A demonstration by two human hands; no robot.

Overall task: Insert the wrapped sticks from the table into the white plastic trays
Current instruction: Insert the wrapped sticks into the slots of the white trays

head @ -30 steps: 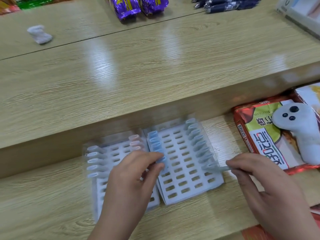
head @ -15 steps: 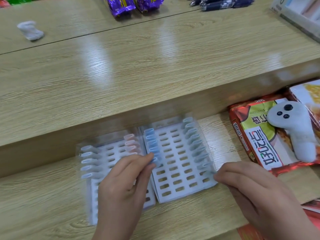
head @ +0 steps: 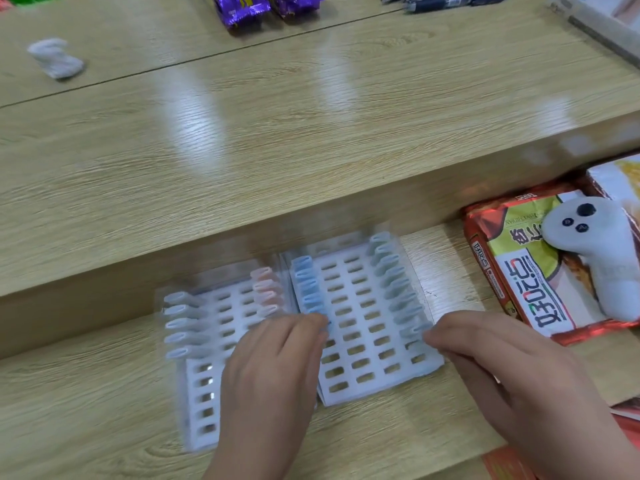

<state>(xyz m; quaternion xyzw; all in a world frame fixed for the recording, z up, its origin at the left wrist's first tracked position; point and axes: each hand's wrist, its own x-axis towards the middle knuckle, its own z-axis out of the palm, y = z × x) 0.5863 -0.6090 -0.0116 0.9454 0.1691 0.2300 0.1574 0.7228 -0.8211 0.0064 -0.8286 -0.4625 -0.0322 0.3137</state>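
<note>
Two white slotted plastic trays lie side by side on the lower wooden shelf: the left tray [head: 204, 382] and the right tray [head: 363, 327]. Wrapped sticks stand in their outer columns: pale grey ones [head: 181, 323] and pink ones [head: 265, 285] in the left tray, blue ones [head: 306, 285] and grey-blue ones [head: 391, 271] in the right tray. My left hand [head: 273, 372] pinches a blue stick [head: 323, 323] at the right tray's left column. My right hand [head: 502, 368] pinches a grey-blue stick [head: 414, 330] at that tray's right column.
A raised wooden counter [head: 311, 133] runs behind the trays. Red snack packets [head: 519, 271] with a white plush toy [head: 602, 251] lie at the right. Purple packets [head: 242, 8], dark pens [head: 450, 1] and a crumpled white item [head: 55, 58] sit far back.
My right hand has brought its stick left from beside the tray to the tray's right column. My left hand stays at the blue column. The view shifted slightly.
</note>
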